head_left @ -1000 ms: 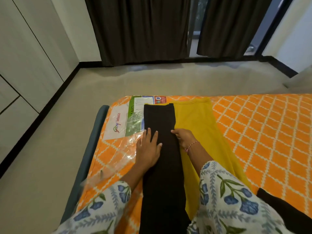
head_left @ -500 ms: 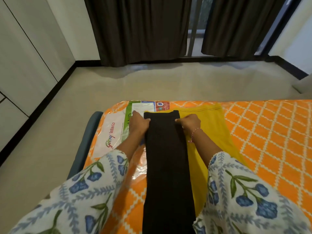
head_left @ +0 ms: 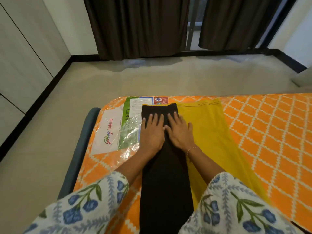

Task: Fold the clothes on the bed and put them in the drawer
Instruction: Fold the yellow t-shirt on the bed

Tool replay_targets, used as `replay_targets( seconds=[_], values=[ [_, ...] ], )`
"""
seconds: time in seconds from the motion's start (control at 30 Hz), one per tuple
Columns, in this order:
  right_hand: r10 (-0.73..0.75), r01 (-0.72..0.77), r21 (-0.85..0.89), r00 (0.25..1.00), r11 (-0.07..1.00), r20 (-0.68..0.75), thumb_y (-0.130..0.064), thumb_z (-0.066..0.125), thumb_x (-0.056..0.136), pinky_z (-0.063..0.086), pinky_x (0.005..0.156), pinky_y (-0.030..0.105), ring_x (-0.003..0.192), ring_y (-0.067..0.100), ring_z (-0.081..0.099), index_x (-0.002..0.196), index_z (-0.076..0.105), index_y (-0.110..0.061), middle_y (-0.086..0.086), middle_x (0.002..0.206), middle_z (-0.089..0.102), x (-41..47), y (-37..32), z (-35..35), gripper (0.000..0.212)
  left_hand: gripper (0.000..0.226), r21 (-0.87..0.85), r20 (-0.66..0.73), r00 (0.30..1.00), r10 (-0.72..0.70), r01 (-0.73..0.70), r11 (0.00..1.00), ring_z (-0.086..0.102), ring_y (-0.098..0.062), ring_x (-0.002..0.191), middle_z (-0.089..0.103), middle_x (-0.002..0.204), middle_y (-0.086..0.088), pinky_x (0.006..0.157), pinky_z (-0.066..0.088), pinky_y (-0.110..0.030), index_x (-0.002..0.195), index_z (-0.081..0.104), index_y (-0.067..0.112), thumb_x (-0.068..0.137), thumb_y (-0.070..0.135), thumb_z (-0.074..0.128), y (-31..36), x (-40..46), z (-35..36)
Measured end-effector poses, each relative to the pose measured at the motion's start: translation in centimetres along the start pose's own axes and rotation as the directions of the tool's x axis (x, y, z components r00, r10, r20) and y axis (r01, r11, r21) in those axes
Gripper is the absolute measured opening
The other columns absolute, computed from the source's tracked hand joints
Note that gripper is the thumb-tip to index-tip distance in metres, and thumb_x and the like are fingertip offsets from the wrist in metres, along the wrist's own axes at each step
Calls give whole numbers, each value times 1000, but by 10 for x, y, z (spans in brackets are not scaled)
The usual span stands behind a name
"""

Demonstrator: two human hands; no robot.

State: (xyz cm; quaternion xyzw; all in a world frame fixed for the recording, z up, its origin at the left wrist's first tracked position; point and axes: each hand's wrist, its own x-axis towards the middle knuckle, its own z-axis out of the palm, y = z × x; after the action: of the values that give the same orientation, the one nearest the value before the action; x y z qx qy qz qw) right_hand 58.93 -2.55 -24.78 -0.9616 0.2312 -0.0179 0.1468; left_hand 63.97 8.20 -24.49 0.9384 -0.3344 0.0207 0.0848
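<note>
Head view. Change from half a second ago: both hands have left the far corners of the black garment (head_left: 165,168), which they then held with curled fingers, and now lie flat on top of it, just short of its far end. The garment itself has not shifted on the mattress.

Left hand (head_left: 152,133): palm down, fingers straight and spread, pressing the left half of the black strip, its outer edge reaching the strip's left border. Right hand (head_left: 179,132): palm down, fingers straight, pressing the right half, the outer fingers overlapping onto the yellow cloth (head_left: 214,142). The two hands lie side by side, nearly touching at the thumbs. A thin bracelet (head_left: 192,149) circles the right wrist. Floral sleeves (head_left: 236,206) cover both forearms.

Black garment: folded into a long narrow strip, long axis running 12 to 6 o'clock, far end squared off toward 12 near the mattress edge, near end passing out of frame at 6. It lies partly on the yellow cloth and partly on the plastic wrap.

Yellow cloth: spread flat beneath and to 3 o'clock of the strip, its stitched hem at 12 o'clock.

Mattress (head_left: 270,132): orange with a white lattice, in clear plastic wrap, with a printed label (head_left: 109,132) at 9 o'clock of the hands.

Surroundings: grey floor (head_left: 152,78) at 12 o'clock, dark curtains (head_left: 138,26) beyond it, white cabinet doors (head_left: 22,48) at 10 o'clock.
</note>
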Motion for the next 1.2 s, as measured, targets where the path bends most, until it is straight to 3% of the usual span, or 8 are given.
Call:
replay_targets(
  seconds=[0.13,0.4,0.53,0.67,0.83,0.97,1.1,1.2],
  values=[
    [84,-60,-180,988,982,126,-48,15,101,-2,112,61,148,22,-6,153,0,-24,3,161,-7,-16,19,3,59,58,97,257,964,-62,38,995,-5,-22,147,-2,160,-6,116,-5,-49,152,0,20,102,43,17,-10,-8,3],
    [-75,108,-181,981,978,178,-49,18,101,-1,111,62,147,24,-14,151,-8,-28,7,159,-17,-146,10,1,61,54,12,76,979,-190,189,982,-7,-25,147,-3,160,-11,116,-5,-47,152,5,17,101,34,7,53,-132,-20],
    [113,-86,-163,980,983,166,-56,7,97,0,110,64,148,23,-6,152,-3,-27,7,160,-7,-206,30,-3,62,61,20,350,920,-178,183,983,-11,-27,146,-9,159,-12,115,-7,-52,152,-7,18,102,45,16,71,-191,-19],
    [246,-242,-56,967,969,71,-44,29,101,2,113,60,148,25,-1,152,9,-23,8,161,-2,-260,70,-40,59,62,-46,363,929,-71,93,995,-9,-28,147,-4,159,-14,114,-6,-54,152,1,14,102,43,24,95,-202,-39],
    [626,-623,60,777,780,-73,-36,35,101,5,112,62,146,30,7,149,23,-14,16,157,13,-342,160,-65,54,59,-178,313,917,247,-199,964,-4,-24,147,-1,160,-10,117,3,-46,152,9,18,102,37,33,174,-250,-45],
    [701,-703,33,711,711,45,-37,31,103,10,112,59,147,30,4,151,16,-17,16,159,6,-382,195,-66,55,59,-216,412,816,407,-346,913,-7,-22,147,-4,160,-7,116,-3,-49,153,7,22,102,44,26,239,-290,-30],
    [814,-797,213,580,564,14,-43,50,95,23,110,51,143,35,14,151,6,-8,20,156,13,-392,202,-68,80,72,-150,538,740,404,-388,909,-17,-25,145,-18,158,-9,113,-9,-54,152,-7,23,97,57,25,256,-307,-1],
    [891,-788,487,453,377,42,-29,65,88,40,99,46,129,39,41,144,30,-1,23,140,42,-391,212,-74,71,82,-106,548,743,384,-393,913,-21,-26,144,-24,156,-8,112,-12,-54,151,-11,24,90,69,19,254,-308,11]
  ],
)
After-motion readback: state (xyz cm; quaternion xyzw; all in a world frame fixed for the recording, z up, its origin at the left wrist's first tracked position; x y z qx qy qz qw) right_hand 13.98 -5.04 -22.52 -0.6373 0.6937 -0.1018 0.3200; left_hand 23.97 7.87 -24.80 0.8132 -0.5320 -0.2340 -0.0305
